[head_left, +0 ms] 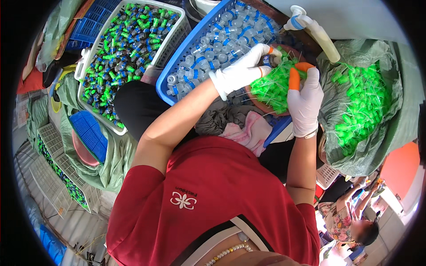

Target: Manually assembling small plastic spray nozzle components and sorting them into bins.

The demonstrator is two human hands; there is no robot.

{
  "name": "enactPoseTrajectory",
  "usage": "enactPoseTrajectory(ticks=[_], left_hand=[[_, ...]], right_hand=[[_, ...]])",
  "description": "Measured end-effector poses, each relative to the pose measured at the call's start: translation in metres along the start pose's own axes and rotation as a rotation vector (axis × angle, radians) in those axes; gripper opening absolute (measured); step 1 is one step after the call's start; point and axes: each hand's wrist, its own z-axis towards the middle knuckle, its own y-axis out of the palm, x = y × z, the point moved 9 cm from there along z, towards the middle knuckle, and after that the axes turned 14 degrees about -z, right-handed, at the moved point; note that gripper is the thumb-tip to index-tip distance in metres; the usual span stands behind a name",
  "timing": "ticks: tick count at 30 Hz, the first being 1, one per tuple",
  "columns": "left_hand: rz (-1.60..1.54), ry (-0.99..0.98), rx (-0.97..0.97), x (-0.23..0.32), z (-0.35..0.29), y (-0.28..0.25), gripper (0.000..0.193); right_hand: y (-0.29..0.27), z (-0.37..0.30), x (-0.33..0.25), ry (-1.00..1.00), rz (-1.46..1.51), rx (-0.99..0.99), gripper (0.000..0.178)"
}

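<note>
My left hand [242, 70], in a white glove with orange fingertip covers, pinches a small bottle [268, 60] with dark contents between thumb and fingers. Just right of it my right hand [306, 99], gloved the same way, has its orange-tipped finger and thumb drawn together; what they hold, if anything, is hidden. Both hands are over a heap of bright green dropper caps [276, 86] with thin clear stems, in a round reddish-brown bowl [255, 98]. Under the bowl stands a blue basket [165, 84] of clear small bottles [222, 42] with blue bands.
To the left, a white crate [84, 95] holds dark bottles with green caps [128, 55]. A green sack [377, 153] of more green caps [364, 104] stands right. A white nozzle with a tube [321, 37] overhangs the far side. Cloths [248, 133] lie nearest me. Another person [344, 219] works lower right.
</note>
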Motion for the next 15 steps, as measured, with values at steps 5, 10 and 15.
enactPoseTrajectory(ticks=[5,10,15], left_hand=[[0.015,-0.067,0.036,-0.013,-0.004,-0.013,0.044],[-0.013,-0.019,-0.024,-0.006,-0.008,-0.004,0.043],[-0.087,-0.118,0.043,-0.015,-0.009,0.008,0.041]], right_hand=[[-0.008,0.0,0.005,0.092,0.103,-0.005,0.017],[-0.005,-0.001,0.005,0.114,0.16,-0.026,0.016],[0.024,-0.003,0.0,-0.071,0.2,0.009,0.017]])
